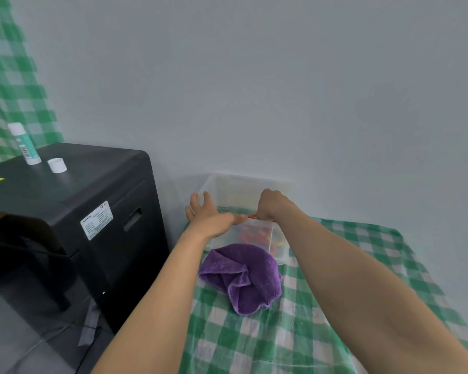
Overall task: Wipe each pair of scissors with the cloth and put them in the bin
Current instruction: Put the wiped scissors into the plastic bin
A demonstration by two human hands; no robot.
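Black machine (65, 211), your far left: glue stick (25, 143) and loose cap (56, 165) on top. Your left hand (211, 217): fingers spread, resting on the clear bin (243, 182). Purple cloth (243, 276): crumpled on the table (362, 265), just before the bin. Your right hand (272, 205): fingers curled round red scissors (251, 216) at the bin's rim.

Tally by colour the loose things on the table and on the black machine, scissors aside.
Purple: 1, cloth
Clear: 1, bin
White: 2, glue stick and cap
Total: 4
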